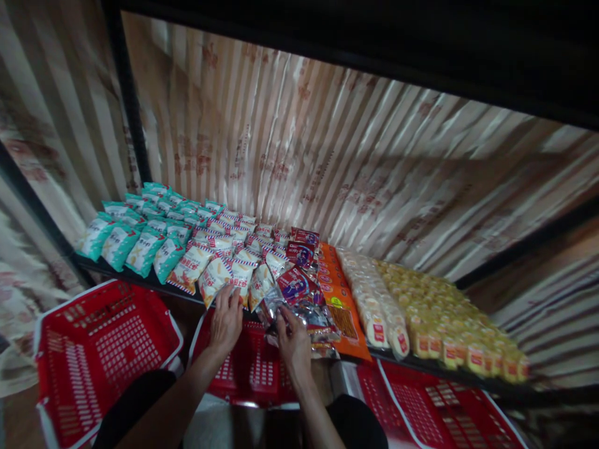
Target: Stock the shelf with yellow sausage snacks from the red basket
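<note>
My left hand [226,321] rests at the shelf's front edge with its fingers stretched up against the lower part of a white snack bag [241,274] with a striped top. It touches the bag without closing round it. To its right, my right hand [294,340] pinches the edge of a shiny silver-backed packet [270,308]. Just above that hand lie dark red snack packets [298,284] with a figure printed on them. More striped white bags [189,265] stand in rows left of my hands.
Teal snack bags [143,249] fill the shelf's left end. An orange packet [339,299], clear-wrapped pale rolls [374,305] and yellow packaged cakes [440,318] lie to the right. Red baskets [107,355] [253,368] [444,411] stand below. Black posts [128,93] and a patterned curtain [290,137] surround the shelf.
</note>
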{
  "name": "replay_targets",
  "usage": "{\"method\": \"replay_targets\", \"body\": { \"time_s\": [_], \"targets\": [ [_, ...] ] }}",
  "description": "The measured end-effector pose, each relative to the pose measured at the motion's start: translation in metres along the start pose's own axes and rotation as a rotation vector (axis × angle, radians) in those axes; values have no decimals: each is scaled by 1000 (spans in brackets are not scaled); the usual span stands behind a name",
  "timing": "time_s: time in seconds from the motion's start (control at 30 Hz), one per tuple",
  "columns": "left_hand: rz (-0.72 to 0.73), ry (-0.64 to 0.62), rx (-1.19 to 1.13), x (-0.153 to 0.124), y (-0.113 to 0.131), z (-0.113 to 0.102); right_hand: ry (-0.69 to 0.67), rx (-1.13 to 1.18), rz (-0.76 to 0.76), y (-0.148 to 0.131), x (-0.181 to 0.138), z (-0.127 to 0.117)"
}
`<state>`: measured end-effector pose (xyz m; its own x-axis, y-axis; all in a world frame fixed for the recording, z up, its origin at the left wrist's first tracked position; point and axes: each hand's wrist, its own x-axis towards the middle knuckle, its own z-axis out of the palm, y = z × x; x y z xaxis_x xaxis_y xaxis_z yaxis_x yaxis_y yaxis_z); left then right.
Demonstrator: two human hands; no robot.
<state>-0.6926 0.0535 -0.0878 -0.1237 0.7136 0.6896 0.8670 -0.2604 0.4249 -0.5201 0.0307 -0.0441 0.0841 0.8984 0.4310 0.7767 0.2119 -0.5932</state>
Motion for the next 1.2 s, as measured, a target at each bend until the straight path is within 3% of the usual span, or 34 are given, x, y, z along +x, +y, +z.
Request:
{"method": "replay_targets", "body": {
  "time_s": [0.3, 0.53, 0.73, 0.9, 1.03, 1.2],
  "targets": [
    [-16, -12, 9, 1, 2, 6, 57, -49, 56, -4, 18, 6],
    [-12, -8, -2, 1, 1, 7, 86, -103, 11, 9, 58, -16],
    [-16, 19, 1, 2, 4, 9, -30, -259, 9, 23, 109, -30],
    [-20, 20, 4, 3, 7, 10, -62, -321, 10, 30, 119, -27],
    [-30, 11, 22, 3, 7, 10, 23, -435, -92, 25, 108, -26],
    [-27, -7, 31, 3, 6, 10, 108, -410, -363, 5, 98, -21]
  ]
}}
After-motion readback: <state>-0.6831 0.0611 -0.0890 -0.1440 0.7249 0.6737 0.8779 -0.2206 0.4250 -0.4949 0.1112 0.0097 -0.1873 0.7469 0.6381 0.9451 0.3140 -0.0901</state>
